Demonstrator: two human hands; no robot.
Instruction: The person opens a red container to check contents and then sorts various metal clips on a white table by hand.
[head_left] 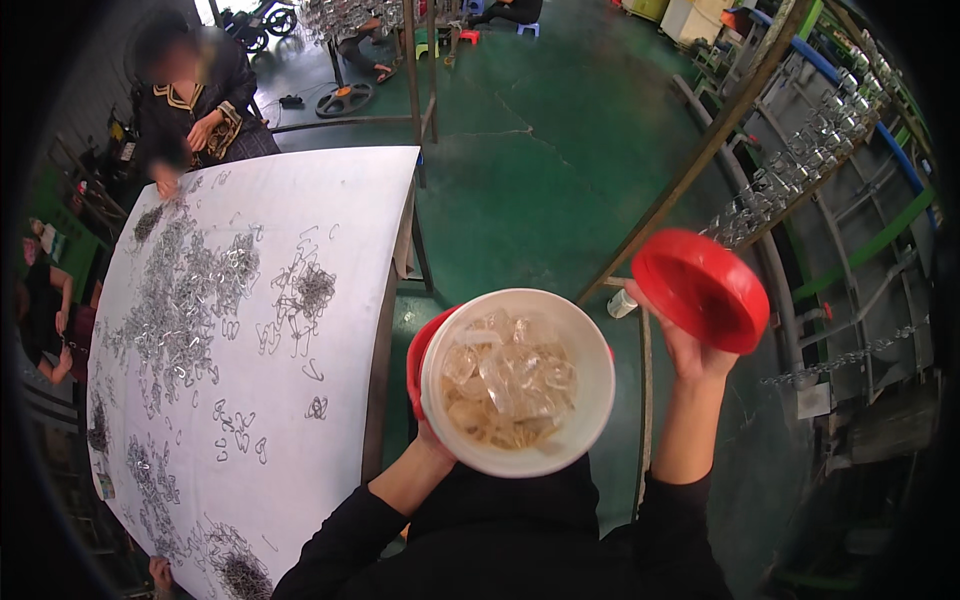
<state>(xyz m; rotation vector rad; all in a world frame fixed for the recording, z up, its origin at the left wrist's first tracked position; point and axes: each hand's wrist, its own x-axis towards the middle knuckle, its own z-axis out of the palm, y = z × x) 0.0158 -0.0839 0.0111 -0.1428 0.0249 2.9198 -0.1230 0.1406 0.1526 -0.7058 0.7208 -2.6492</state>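
A red round tub with a white inner wall stands in front of my body, its mouth facing up. Chunks of clear ice lie inside in some yellowish-brown liquid. My left hand is closed on the tub's left side, most of its fingers hidden beneath it. Off to the right, my right hand grips a round red lid, tilted and apart from the tub. A small white cylinder shows beside the right fingers; whether they touch it I cannot tell.
Left of me stands a white-topped table with many bent wire hooks in piles. A person in dark clothes works at its far end; others sit along its left. Metal racks with shiny parts fill the right side.
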